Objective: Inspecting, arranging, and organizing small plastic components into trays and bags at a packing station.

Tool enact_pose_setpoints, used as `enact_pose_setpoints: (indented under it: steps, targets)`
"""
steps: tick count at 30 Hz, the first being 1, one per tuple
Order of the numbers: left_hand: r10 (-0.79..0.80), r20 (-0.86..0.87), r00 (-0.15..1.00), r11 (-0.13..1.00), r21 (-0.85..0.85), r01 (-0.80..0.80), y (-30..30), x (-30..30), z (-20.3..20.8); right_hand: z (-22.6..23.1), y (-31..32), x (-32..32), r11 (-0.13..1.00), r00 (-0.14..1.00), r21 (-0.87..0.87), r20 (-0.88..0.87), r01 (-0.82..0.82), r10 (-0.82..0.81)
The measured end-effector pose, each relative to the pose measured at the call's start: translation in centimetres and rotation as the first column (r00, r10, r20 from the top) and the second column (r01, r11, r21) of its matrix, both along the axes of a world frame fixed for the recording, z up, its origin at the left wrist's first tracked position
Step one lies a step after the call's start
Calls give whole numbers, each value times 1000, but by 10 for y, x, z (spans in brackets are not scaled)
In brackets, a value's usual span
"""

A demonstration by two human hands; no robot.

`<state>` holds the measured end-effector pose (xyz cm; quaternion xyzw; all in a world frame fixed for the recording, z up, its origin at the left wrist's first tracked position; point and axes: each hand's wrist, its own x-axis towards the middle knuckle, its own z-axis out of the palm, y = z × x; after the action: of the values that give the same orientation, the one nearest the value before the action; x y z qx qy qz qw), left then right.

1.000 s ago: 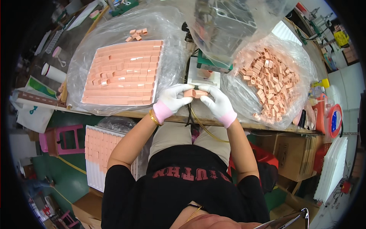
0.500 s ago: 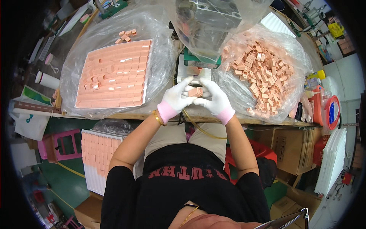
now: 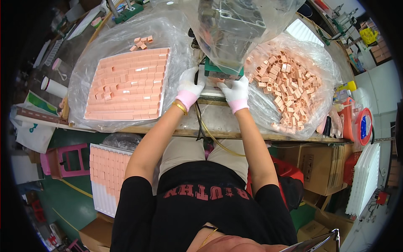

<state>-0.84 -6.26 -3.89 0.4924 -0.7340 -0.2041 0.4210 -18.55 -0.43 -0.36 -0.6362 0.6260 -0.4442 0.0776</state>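
Note:
Both my hands wear white gloves with pink cuffs. My left hand point(image 3: 192, 85) reaches to the left side of a press machine's green head point(image 3: 223, 70); its thumb and fingers are apart, with a dark cable beside them. My right hand point(image 3: 236, 91) is at the right side of the head, thumb stretched out to the left; its fingertips are partly hidden. Under the head, between my hands, a small pink part point(image 3: 215, 80) shows in part, on a pale metal base point(image 3: 214, 93). Clear plastic covers the machine's grey upper body point(image 3: 239, 27).
A white tray point(image 3: 160, 101) with rows of pink parts lies on plastic film at left, a few loose parts point(image 3: 141, 43) beyond it. A heap of pink parts point(image 3: 289, 84) fills a clear bag at right. Another part-filled tray point(image 3: 103, 197) stands below the table's front edge point(image 3: 268, 136).
My hands have moved apart and forward to the two sides of the press. The pink part held between my fingers has left them; one now shows under the green head.

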Motion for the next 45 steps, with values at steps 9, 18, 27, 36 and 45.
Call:
enact_pose_setpoints:
  steps: [9,18,27,36,45]
  targets:
    - [-66,-44,997,992,-115,60,-7,-7,-4,-5,-5,2,1000,995,12,97,-9,7]
    - [-268,-98,958,963,-60,263,-12,-12,-17,-13,-4,-2,994,988,-18,102,-111,112]
    - [-62,-744,666,703,441,558,68,15,43,25,49,15,869,939,361,67,-339,338]
    - [150,-590,793,857,478,194,160,157,69,-17,82,-9,810,882,409,395,-419,256]
    - [717,644,268,249,122,-961,364,470,-11,-38,88,-5,795,811,420,567,-438,148]
